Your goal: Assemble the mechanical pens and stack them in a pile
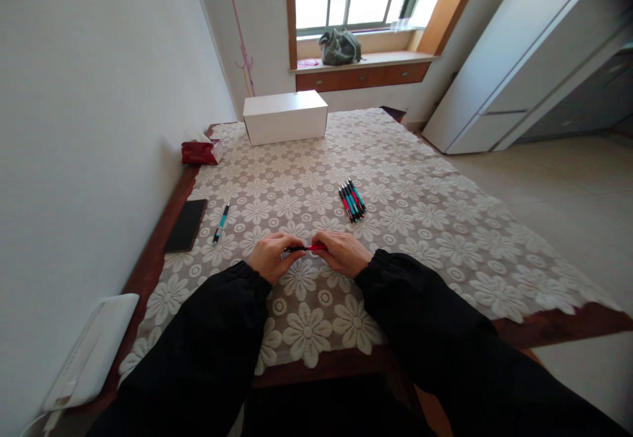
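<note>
My left hand (pixel 277 256) and my right hand (pixel 341 252) meet over the near part of the table. Between them lies a red and black pen (pixel 309 248), held level. The left fingers pinch its black end and the right fingers grip its red end; the fingers partly hide it. Beyond my right hand, several red, teal and black pens (pixel 351 200) lie side by side on the flowered cloth. A single teal and black pen (pixel 222 223) rests to the left of my left hand.
A lace tablecloth (pixel 309 331) covers the dark wooden table. Along the left edge are a black notebook-like slab (pixel 186 226), a red tissue pack (pixel 200 151) and a white device with a cable (pixel 93 351). A white box (pixel 285 120) stands at the far end.
</note>
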`<act>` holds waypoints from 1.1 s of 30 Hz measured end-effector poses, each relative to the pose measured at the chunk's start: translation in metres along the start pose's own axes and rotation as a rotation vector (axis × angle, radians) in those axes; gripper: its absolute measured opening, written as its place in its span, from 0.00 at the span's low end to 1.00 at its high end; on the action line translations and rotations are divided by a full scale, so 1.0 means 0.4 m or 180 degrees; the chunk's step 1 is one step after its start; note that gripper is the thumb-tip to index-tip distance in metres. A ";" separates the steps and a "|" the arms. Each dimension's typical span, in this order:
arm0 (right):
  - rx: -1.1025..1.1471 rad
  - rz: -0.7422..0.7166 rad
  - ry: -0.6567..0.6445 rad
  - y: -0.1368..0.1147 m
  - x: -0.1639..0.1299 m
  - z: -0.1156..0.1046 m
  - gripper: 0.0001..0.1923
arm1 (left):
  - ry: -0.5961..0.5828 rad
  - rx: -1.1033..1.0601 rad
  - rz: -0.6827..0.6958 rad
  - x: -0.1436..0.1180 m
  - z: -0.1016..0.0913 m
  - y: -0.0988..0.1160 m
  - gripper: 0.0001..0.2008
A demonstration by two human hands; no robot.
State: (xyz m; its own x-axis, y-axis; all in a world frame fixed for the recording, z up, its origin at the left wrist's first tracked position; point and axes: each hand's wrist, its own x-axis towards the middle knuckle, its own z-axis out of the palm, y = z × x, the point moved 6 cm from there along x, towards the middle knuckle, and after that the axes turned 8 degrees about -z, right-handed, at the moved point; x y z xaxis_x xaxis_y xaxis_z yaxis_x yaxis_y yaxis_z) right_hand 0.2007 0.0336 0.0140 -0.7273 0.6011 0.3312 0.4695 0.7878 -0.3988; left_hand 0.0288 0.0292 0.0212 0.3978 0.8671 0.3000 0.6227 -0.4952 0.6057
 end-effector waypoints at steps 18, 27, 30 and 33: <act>-0.0135 0.0031 -0.0024 -0.004 -0.001 -0.001 0.09 | -0.0012 -0.0050 0.0029 -0.001 0.001 -0.001 0.07; -0.0209 0.0062 -0.0176 -0.003 -0.002 0.004 0.03 | 0.0051 -0.0003 0.0055 -0.001 -0.004 0.005 0.07; -0.0247 -0.0036 -0.0232 -0.010 0.001 0.003 0.09 | 0.0036 -0.0070 0.0088 -0.001 -0.003 0.007 0.07; -0.0193 -0.0022 -0.0158 -0.010 0.001 0.001 0.09 | 0.0051 -0.0101 0.0102 -0.001 -0.002 0.008 0.07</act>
State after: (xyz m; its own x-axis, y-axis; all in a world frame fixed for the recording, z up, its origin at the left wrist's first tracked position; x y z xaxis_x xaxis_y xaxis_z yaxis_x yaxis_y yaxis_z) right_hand 0.1984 0.0306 0.0154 -0.7538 0.5894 0.2904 0.4927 0.7995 -0.3436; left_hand 0.0302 0.0275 0.0238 0.4060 0.8517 0.3313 0.5880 -0.5210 0.6187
